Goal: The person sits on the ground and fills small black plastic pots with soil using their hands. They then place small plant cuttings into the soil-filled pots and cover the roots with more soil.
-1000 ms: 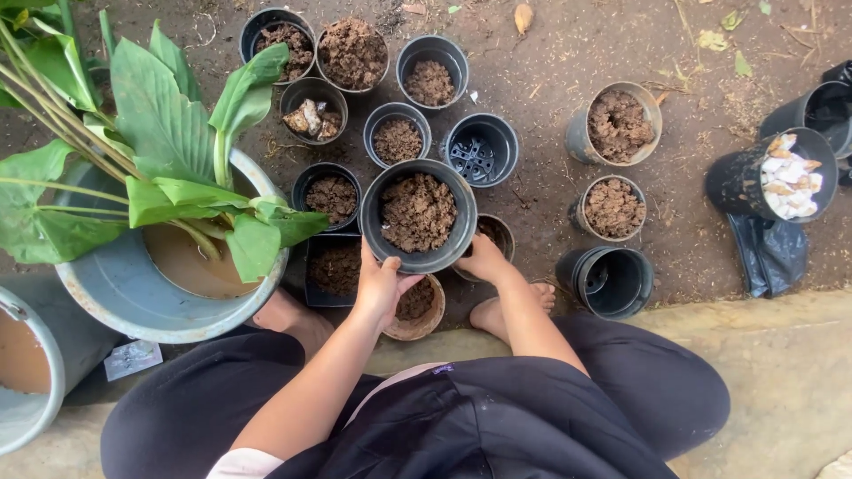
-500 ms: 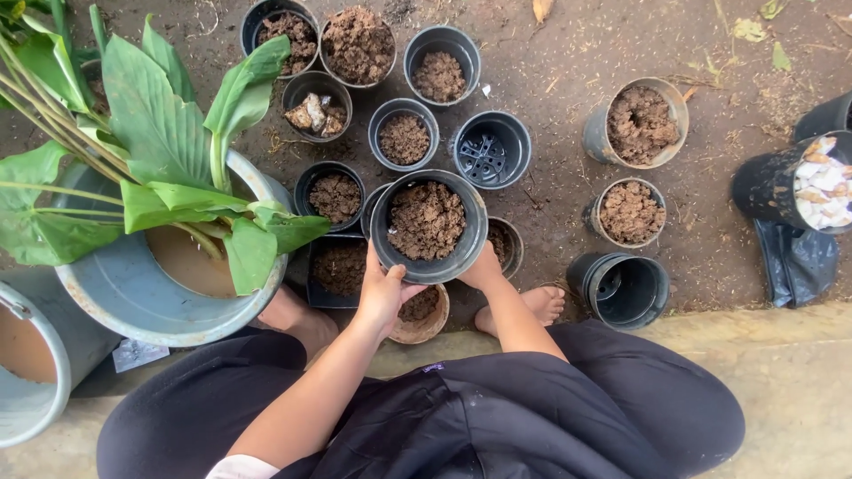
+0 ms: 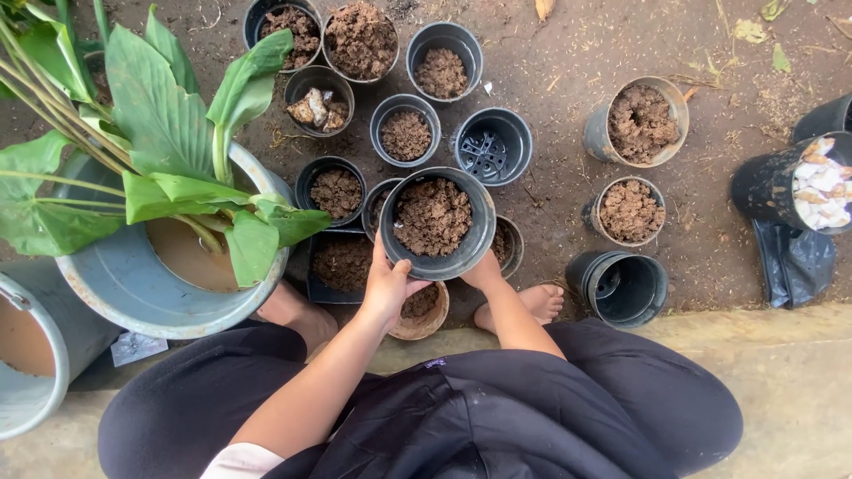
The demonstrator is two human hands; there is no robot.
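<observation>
Soft, even daylight from above; no hard shadows or glare. Sharp centre w/ slight wide-angle bending at frame edges.

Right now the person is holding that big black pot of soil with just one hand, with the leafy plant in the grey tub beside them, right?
Not quite: the head view shows both hands on the black pot, the left hand and the right hand gripping its near rim. The leafy plant does stand in the grey tub.
</observation>
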